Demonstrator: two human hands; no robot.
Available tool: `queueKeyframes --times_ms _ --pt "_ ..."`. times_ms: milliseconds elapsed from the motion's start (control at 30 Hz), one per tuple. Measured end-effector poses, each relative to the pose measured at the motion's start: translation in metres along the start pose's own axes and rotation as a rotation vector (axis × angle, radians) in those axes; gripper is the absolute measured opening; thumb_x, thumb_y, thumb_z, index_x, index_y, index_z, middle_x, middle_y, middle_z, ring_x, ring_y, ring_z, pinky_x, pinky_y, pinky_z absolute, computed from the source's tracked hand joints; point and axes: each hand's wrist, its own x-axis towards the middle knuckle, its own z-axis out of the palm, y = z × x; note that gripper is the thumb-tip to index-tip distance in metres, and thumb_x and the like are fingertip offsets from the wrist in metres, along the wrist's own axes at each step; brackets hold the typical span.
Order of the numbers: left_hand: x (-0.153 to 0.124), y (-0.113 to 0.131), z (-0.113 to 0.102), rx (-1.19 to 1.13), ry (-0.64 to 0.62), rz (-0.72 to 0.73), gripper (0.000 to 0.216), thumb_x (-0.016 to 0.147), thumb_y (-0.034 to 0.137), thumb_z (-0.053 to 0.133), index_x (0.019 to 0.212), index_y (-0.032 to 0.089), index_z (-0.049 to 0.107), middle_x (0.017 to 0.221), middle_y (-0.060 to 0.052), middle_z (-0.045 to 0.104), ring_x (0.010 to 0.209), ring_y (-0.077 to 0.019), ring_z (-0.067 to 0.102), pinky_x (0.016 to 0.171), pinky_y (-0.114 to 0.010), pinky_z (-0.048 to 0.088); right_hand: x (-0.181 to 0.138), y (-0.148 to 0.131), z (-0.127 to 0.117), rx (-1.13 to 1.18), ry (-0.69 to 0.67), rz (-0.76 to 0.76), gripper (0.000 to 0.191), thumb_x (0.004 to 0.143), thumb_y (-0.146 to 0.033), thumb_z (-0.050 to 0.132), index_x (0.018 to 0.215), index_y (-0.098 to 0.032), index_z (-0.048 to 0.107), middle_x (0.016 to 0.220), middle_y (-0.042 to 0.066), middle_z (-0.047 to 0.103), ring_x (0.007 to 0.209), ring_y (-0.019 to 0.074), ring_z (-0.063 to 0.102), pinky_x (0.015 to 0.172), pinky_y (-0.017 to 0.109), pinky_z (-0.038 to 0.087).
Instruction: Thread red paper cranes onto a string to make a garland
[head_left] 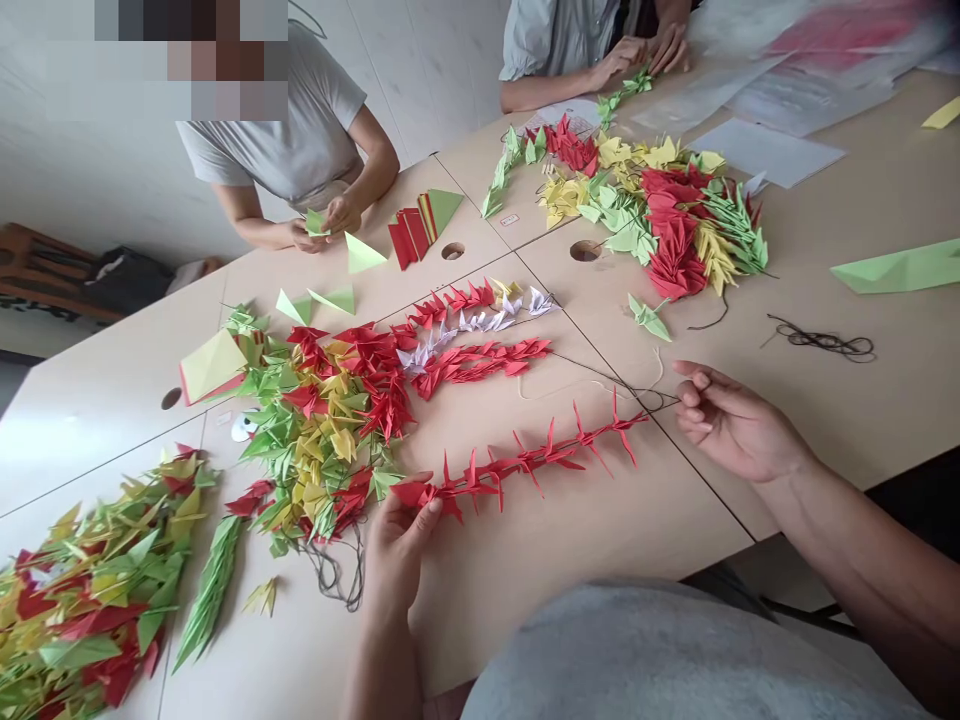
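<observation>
A string of red paper cranes [525, 462] lies stretched across the table in front of me. My left hand [401, 545] pinches its near end between thumb and fingers. My right hand [727, 420] hovers past the string's far end with fingers loosely curled around a thin thread [600, 378] that runs from the cranes; the grip itself is hard to make out. A heap of red, green and yellow cranes [330, 430] lies just left of my left hand.
More crane strings [480, 345] lie further back. Another pile [660, 215] is at the far right, one more [90, 590] at the near left. A dark thread coil [825, 342] lies right. Two other people fold paper across the table [862, 420].
</observation>
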Motion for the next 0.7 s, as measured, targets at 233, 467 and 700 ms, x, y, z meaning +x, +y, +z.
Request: queueKeyframes --times_ms 233,467,700 --pt "-0.001 -0.003 0.000 -0.078 -0.048 -0.061 0.042 0.067 0.041 0.083 0.100 0.017 0.071 0.092 -0.005 0.071 0.083 -0.0176 0.063 0.077 -0.029 0.052 0.001 0.000 0.000 0.006 0.004 -0.009 0.011 0.080 -0.024 0.061 0.082 -0.027 0.071 0.059 -0.003 0.041 0.051 0.0117 0.031 0.045 0.027 0.021" --pt "-0.011 0.002 -0.001 -0.136 -0.098 -0.065 0.041 0.068 0.034 0.084 0.105 0.020 0.071 0.088 -0.003 0.069 0.081 -0.0155 0.062 0.074 -0.027 0.051 0.001 0.000 -0.004 -0.219 -0.049 -0.089 0.011 0.082 -0.035 0.059 0.077 -0.030 0.067 0.058 -0.003 0.033 0.049 0.0136 0.028 0.047 0.032 0.018" --pt "-0.016 0.004 0.004 -0.151 -0.121 -0.096 0.039 0.074 0.038 0.079 0.109 0.022 0.072 0.094 -0.004 0.070 0.083 -0.0167 0.064 0.075 -0.029 0.053 0.006 0.002 -0.012 -0.173 -0.038 -0.049 0.013 0.081 -0.034 0.064 0.070 -0.029 0.068 0.059 -0.003 0.027 0.049 0.0125 0.029 0.047 0.031 0.013"
